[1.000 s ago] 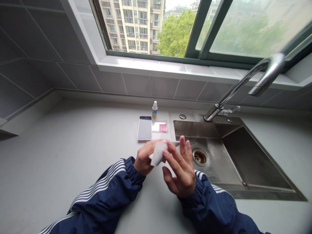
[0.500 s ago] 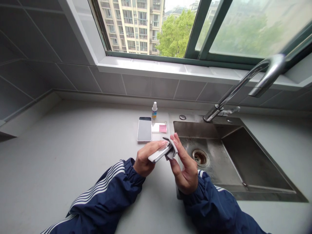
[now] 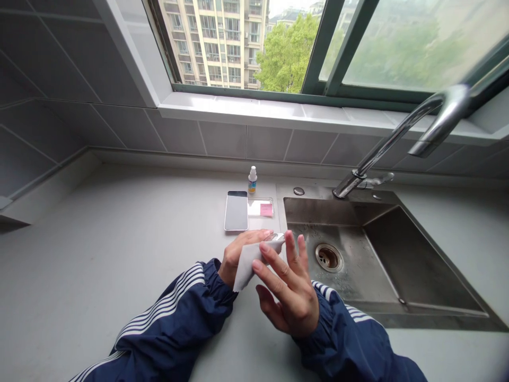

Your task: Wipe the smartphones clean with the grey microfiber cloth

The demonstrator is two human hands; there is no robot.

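My left hand [image 3: 234, 257] is closed round a silver-edged phone [image 3: 277, 236], most of it hidden behind a cloth and my fingers. A small light grey cloth [image 3: 247, 261] lies spread against the side of the phone that faces me. With fingers stretched and spread, my right hand [image 3: 288, 286] touches the cloth with some fingertips, its thumb held apart. Beyond my hands, a white-framed phone [image 3: 236, 211] lies flat on the counter. Beside it is a clear case [image 3: 254, 207] with a pink label [image 3: 266, 210]. A small white-capped bottle [image 3: 252, 180] stands upright behind them.
A steel sink [image 3: 352, 212] is set into the pale counter [image 3: 131, 239] on my right, with its drain [image 3: 328, 257] close to my right hand. The chrome faucet [image 3: 397, 140] arches over it. A tiled wall and window sill [image 3: 258, 109] bound the back.
The cloth, bunched over the phone's far end before, now spreads along its near side. My right hand has turned, its fingers fanned out, and moved slightly toward me.
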